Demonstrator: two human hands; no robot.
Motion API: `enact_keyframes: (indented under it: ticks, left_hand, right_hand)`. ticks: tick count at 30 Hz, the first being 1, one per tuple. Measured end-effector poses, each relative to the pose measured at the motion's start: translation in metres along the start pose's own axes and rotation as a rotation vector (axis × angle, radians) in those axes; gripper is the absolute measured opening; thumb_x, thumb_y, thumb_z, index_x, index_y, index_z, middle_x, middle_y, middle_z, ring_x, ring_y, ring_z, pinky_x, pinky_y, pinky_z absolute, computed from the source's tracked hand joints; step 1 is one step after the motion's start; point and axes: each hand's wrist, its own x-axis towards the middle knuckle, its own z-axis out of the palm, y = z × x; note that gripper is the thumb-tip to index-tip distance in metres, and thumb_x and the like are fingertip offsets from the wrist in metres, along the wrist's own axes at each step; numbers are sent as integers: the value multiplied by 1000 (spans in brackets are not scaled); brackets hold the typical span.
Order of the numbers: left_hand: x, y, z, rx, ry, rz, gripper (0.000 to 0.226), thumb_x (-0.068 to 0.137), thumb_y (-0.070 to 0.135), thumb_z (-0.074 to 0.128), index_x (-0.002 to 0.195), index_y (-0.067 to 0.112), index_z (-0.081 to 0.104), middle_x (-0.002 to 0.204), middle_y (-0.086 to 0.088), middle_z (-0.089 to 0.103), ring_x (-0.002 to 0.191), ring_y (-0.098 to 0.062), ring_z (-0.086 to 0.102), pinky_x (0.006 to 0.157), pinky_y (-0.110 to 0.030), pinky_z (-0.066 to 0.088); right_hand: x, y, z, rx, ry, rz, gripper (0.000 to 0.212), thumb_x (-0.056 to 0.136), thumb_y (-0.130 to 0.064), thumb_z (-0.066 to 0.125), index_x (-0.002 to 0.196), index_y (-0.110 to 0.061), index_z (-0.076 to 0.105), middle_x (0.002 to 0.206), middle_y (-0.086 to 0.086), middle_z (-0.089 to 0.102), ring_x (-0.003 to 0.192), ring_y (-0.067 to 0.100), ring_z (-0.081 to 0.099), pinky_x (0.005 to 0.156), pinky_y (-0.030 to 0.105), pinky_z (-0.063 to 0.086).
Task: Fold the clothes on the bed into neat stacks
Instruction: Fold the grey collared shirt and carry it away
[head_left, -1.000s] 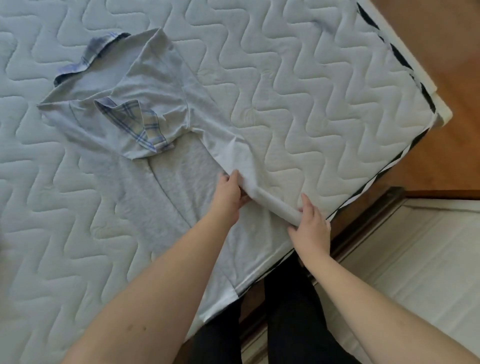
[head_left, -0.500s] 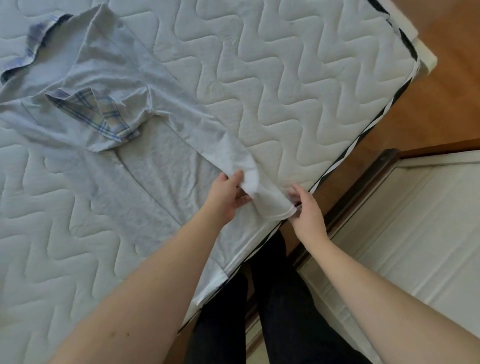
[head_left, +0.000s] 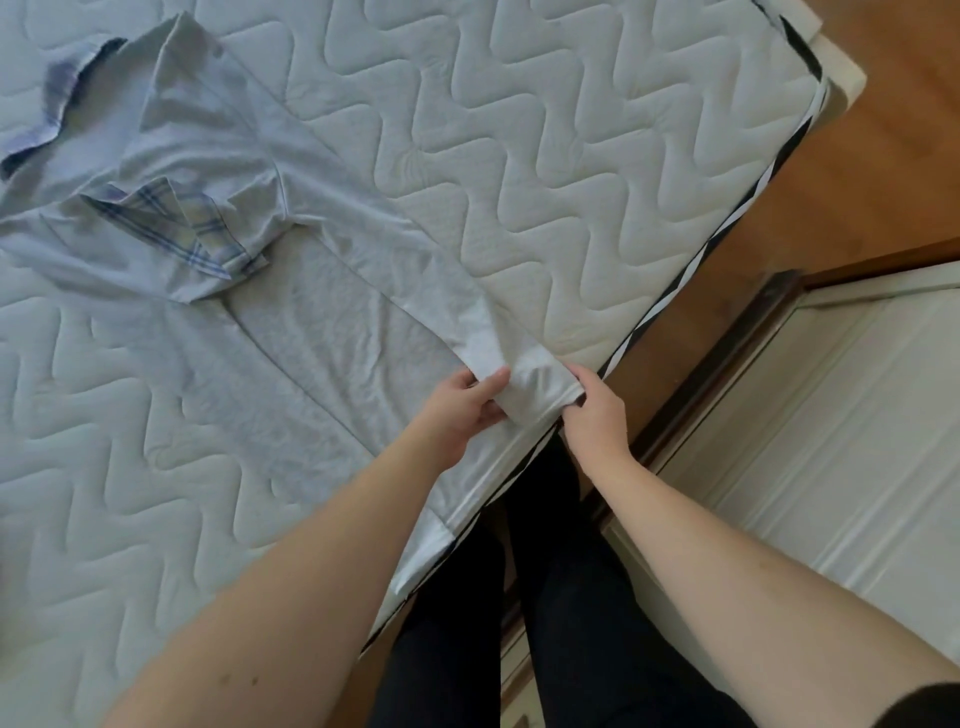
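A light grey polo shirt (head_left: 322, 332) with plaid-lined collar and sleeve cuff lies spread on the white quilted mattress (head_left: 571, 182), collar toward the far left, hem at the near edge. One side is folded inward along the body. My left hand (head_left: 462, 410) pinches the folded edge near the hem, thumb on top. Close beside it, my right hand (head_left: 597, 415) grips the hem corner of the same fold at the mattress edge. The fabric between both hands is bunched and slightly raised.
The mattress edge with black-and-white piping (head_left: 727, 228) runs diagonally on the right. Beyond it are wooden floor (head_left: 883, 156) and a white panelled door or cabinet front (head_left: 831, 441). My dark-trousered legs (head_left: 545, 597) stand against the bed edge.
My hands have moved closer together on the folded side of the shirt. The fold near the hem has been drawn in and bunched. The camera view has shifted slightly.
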Motion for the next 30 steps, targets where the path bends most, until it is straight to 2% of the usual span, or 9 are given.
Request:
enact_keyframes:
  ticks: [4,8,11,15,18,21,25,27,30]
  left_hand:
    - [-3,-3,13,-78,79,12,30,92,23,68,119,11,61,113,-14,71,93,-27,68,71,-32,59]
    - [1,-12,17,58,236,2,19,94,18,65,112,15,59,107,-6,69,75,-15,74,64,-28,60]
    - [4,-18,10,210,309,11,21,94,17,65,114,14,58,102,-3,68,67,-12,72,56,-23,57]
    - [2,-21,3,402,332,-25,19,91,25,70,91,9,60,82,-8,74,65,-15,72,55,-24,57]
    - [2,-16,-1,399,375,34,29,91,30,69,95,3,61,71,-8,71,54,-13,66,52,-25,56]
    - [8,4,-19,370,565,216,24,95,33,62,95,10,60,73,-7,68,53,-14,64,59,-31,59]
    - [24,50,-50,279,768,351,23,95,31,60,106,11,58,86,-3,68,71,-17,67,82,-40,58]
    - [33,75,-60,262,772,319,32,94,34,62,113,9,58,93,-4,67,81,-19,68,85,-39,58]
    - [43,104,-60,136,593,222,24,94,32,66,96,9,60,85,-5,67,68,-15,67,58,-25,57]
  right_hand:
    - [5,2,-8,59,41,75,24,94,-16,52,105,-26,71,95,-12,68,91,9,64,76,27,52]
    - [6,4,-14,-14,32,33,22,95,-16,54,107,-29,67,94,-19,65,88,-3,59,68,15,44]
    - [8,0,-13,-79,12,-25,17,93,-17,60,104,-30,65,92,-18,63,83,-4,57,64,13,42]
    - [9,3,-16,-113,82,26,17,93,-11,57,92,-27,63,86,-15,62,76,-2,56,58,14,38]
    - [7,6,-14,-121,171,111,9,93,-17,60,88,-24,61,78,-14,59,69,0,54,54,17,36]
    - [3,8,-13,-122,184,207,7,94,-25,59,88,-21,61,77,-9,60,72,12,59,54,22,38]
    - [-10,12,-4,71,145,320,27,99,-38,45,91,-21,64,81,1,69,74,17,66,58,28,51]
    - [-18,10,2,214,71,355,34,98,-52,43,90,-28,65,81,-6,71,71,11,68,57,24,50]
    - [-21,10,13,220,-53,335,34,88,-61,57,92,-29,66,91,-4,72,83,16,70,74,35,58]
